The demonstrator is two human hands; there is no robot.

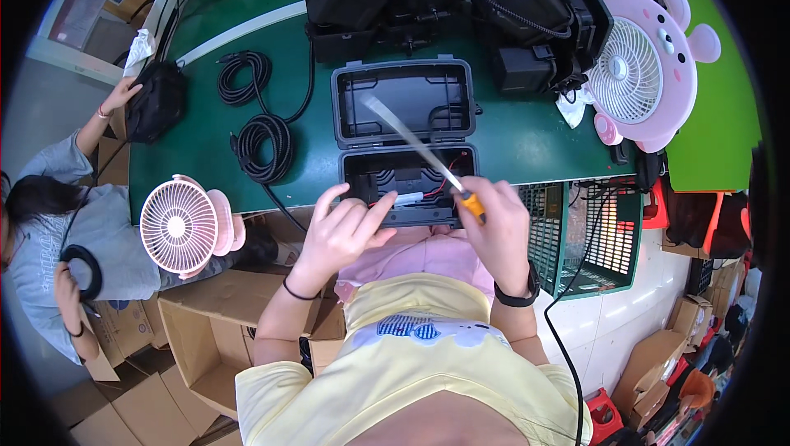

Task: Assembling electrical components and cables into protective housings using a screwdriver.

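Observation:
An open black plastic case (403, 109) lies at the table's near edge in front of me, its lid tipped back. Inside its base (391, 217) are a small white-and-blue cylindrical part (409, 198) and thin red wires. My right hand (502, 224) is closed around the yellow-and-black handle of a screwdriver (471, 203). Its long shaft, smeared by motion, slants up and left across the case. At the base's near left corner, my left hand (341, 232) has its fingers apart, index finger and thumb by the rim; I see nothing held in it.
Coiled black cables (265, 147) lie left of the case. More black cases (531, 2) stand at the back. A pink fan (177, 226) is at left, a bear-shaped fan (650, 67) at right. Below are a green crate (597, 236) and cardboard boxes (206, 331). A co-worker (99, 232) handles cable at left.

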